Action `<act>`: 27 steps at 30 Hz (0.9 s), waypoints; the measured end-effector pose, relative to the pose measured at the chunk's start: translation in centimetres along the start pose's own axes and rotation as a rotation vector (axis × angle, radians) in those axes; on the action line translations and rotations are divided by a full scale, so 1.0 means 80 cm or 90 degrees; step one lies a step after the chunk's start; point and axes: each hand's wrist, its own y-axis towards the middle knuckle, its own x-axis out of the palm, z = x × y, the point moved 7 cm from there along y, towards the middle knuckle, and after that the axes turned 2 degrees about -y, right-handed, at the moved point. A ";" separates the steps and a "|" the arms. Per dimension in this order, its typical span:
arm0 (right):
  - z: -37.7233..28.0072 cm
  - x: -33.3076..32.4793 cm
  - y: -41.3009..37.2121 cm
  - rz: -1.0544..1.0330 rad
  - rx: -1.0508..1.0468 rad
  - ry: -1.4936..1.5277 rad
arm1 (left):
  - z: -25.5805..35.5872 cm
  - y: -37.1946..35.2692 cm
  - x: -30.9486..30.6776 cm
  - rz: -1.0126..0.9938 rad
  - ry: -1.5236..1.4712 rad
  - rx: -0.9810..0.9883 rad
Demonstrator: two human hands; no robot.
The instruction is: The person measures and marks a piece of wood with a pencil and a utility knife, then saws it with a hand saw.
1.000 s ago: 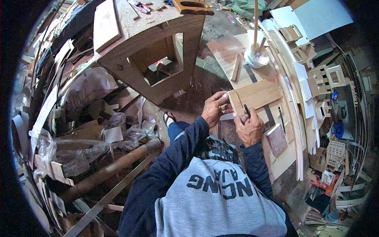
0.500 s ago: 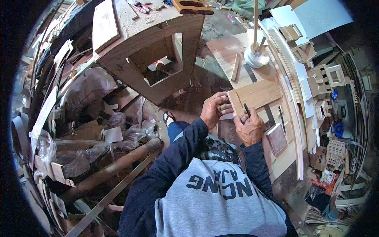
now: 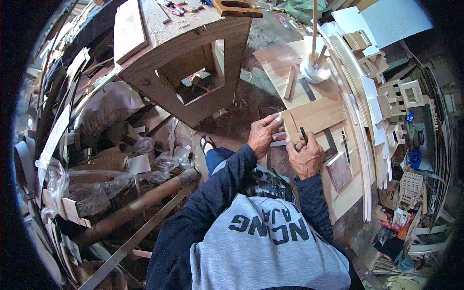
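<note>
A flat rectangular wooden board [image 3: 316, 115] lies over the low work surface on the right, with a thin dark line near its left end. My left hand [image 3: 263, 137] is at that end, its fingers closed together at the board's edge. At the board's near corner, my right hand [image 3: 305, 157] is closed around a short dark pen or pencil [image 3: 303, 133], its thumb side touching the board. Whether the tip meets the wood is hidden. A small reddish-brown block [image 3: 340, 171] and a slim dark stick [image 3: 345, 146] lie beside my right hand.
A wooden cabinet frame [image 3: 232, 58] with a square opening stands ahead, bearing a handsaw handle [image 3: 237, 8] and pliers [image 3: 170, 7]. A white pot [image 3: 315, 70] with sticks stands beyond the board. Long wood strips [image 3: 360, 125] run along the right; a pole [image 3: 140, 208] lies among scraps left.
The fingers of my left hand have shifted slightly along the board's end, with the index finger now nearer its far corner. My right hand and the board have barely moved.
</note>
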 end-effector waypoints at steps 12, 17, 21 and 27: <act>0.001 -0.002 0.001 -0.005 0.004 -0.005 | 0.004 -0.002 0.004 -0.002 0.007 0.022; -0.002 -0.002 0.002 -0.016 0.003 0.011 | 0.005 -0.004 0.004 0.002 0.002 0.023; 0.000 -0.001 0.001 -0.011 -0.010 0.009 | 0.007 -0.002 0.006 0.001 0.004 0.045; -0.005 -0.002 0.003 -0.001 -0.036 -0.026 | 0.020 -0.007 0.018 0.047 0.219 0.159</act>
